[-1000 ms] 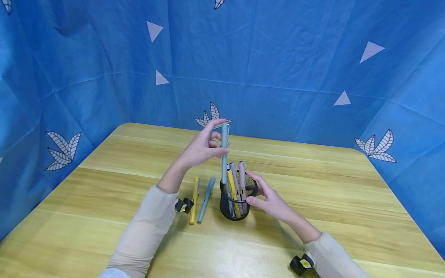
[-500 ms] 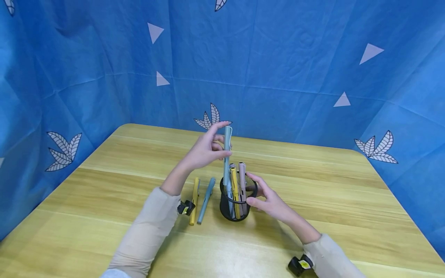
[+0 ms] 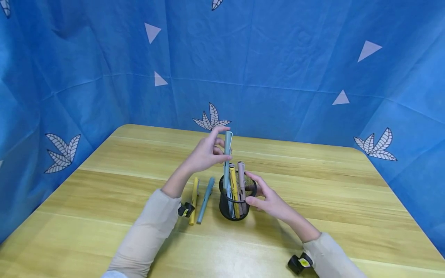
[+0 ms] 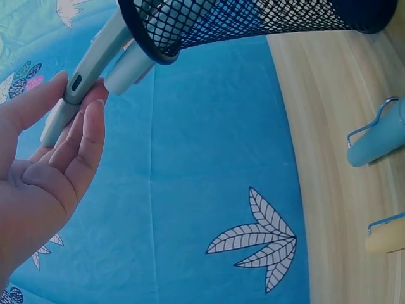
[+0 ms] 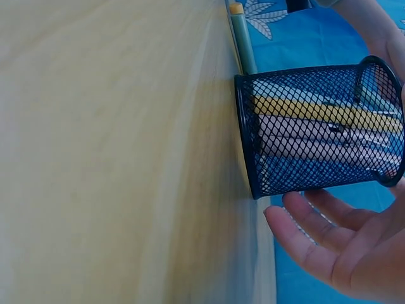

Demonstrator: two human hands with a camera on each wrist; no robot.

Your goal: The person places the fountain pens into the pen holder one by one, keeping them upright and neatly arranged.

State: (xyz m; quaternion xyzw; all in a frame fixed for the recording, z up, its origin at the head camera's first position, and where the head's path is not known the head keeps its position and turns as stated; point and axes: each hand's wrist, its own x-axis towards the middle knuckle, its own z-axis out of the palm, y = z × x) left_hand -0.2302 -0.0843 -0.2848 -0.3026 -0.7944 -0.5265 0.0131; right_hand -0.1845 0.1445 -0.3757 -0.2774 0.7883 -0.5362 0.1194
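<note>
My left hand [image 3: 205,155] pinches a pale blue-green pen [image 3: 227,144] between thumb and fingers, its index fingertip on the pen's top end. The pen stands nearly upright, its lower end inside the rim of a black mesh pen holder [image 3: 225,206]. At the holder's right side, my right hand [image 3: 270,201] grips it, thumb at the near rim and fingers around the far side. A yellow pen [image 3: 233,181], a lilac pen [image 3: 241,173] and other pens stand in the holder. From the right wrist, my fingers [image 5: 316,228] show along the mesh, the thumb hidden.
Left of the holder, a yellow pen [image 3: 192,216] and a teal pen [image 3: 206,200] lie side by side on the wooden table [image 3: 330,181]. A blue curtain [image 3: 278,77] hangs behind the table. Both wrists carry small black cameras.
My left hand has moved down and slightly right, lowering the pen further into the holder. The yellow pen inside has shifted right. My right hand stays in place.
</note>
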